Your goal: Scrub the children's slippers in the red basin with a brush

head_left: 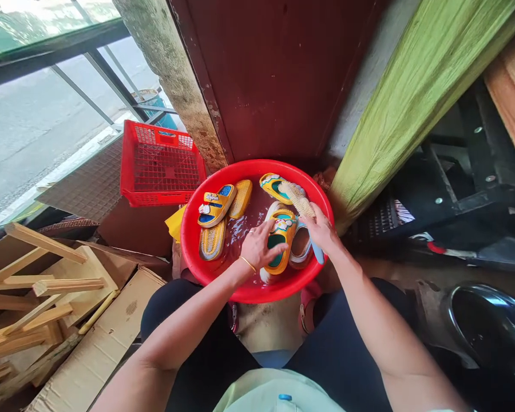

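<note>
In a red basin (189,246) of reddish-looking water between my knees lie several wet slide sandals. My left hand (257,252) has its fingers spread at the left edge of a yellow slide with a green footbed (278,260); I cannot tell whether it presses on it. My right hand (321,229) is closed round a scrub brush (298,199) with pale bristles and a light blue handle. Beneath it sits a whitish shoe (299,243). Another yellow-green slide (270,186) rests at the back. On the left, a yellow slide with a blue footbed (218,209) overlaps upturned yellow soles (212,240).
A red plastic crate (163,171) stands behind the basin at left. Wooden stools (47,286) and flattened cardboard (98,337) fill the left side. A dark red door (278,80) is ahead. Green cloth (395,114) hangs at right, above a shiny dark round object (489,320).
</note>
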`<state>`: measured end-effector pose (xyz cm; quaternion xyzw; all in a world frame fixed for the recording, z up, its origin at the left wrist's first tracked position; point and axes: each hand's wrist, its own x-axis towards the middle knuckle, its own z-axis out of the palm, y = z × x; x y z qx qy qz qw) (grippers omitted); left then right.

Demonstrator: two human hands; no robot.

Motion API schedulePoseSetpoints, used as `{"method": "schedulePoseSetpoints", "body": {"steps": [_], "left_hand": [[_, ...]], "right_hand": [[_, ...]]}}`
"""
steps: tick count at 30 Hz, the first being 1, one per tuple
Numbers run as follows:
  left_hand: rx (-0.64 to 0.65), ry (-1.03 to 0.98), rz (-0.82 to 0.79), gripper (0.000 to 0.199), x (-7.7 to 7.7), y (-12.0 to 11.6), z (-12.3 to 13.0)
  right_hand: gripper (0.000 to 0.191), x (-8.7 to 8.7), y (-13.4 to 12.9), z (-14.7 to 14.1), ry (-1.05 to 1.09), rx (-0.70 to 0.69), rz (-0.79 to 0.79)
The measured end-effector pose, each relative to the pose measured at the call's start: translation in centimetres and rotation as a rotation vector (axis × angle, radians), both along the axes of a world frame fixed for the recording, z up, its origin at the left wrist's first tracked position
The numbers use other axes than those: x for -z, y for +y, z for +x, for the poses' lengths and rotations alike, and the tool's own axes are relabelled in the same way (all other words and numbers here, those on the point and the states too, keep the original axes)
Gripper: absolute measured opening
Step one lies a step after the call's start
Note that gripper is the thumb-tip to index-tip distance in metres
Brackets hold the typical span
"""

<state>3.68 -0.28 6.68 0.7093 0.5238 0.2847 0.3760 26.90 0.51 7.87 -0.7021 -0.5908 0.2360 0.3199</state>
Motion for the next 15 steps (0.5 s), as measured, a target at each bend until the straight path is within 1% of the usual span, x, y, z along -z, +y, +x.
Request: {"method": "schedulePoseSetpoints", "body": {"steps": [2, 4, 6, 8, 11, 13, 15], "left_hand": [[0.067, 0.113, 0.041, 0.100, 0.4, -0.3, 0.9], [0.107, 0.183, 0.025, 0.106, 1.3, -0.2, 1.6], [0.150, 0.172, -0.002, 0.104, 2.4, 0.4, 1.8], [0.181, 0.148, -0.022, 0.102, 3.6, 1.0, 1.6], [0.178, 0.169, -0.083, 0.100, 5.0, 1.6, 0.9], [0.161, 0.189, -0.118, 0.099, 5.5, 2.0, 0.7], [0.154, 0.213, -0.145, 0.097, 5.4, 2.6, 0.9]], "right_hand": [[0.060, -0.3, -0.3, -0.2, -0.054, -0.019, -0.034], [0.060, -0.2, -0.6, -0.7, -0.097, -0.075, -0.061], [0.059, 0.5, -0.9, -1.5, -0.099, -0.146, -0.053], [0.058, 1.7, -1.0, -2.1, -0.088, -0.196, -0.034], [0.058, 3.5, -0.8, -2.7, -0.079, -0.210, -0.045], [0.059, 4.4, -0.2, -2.8, -0.073, -0.209, -0.075], [0.059, 4.9, 0.6, -2.7, -0.065, -0.213, -0.100]]}}
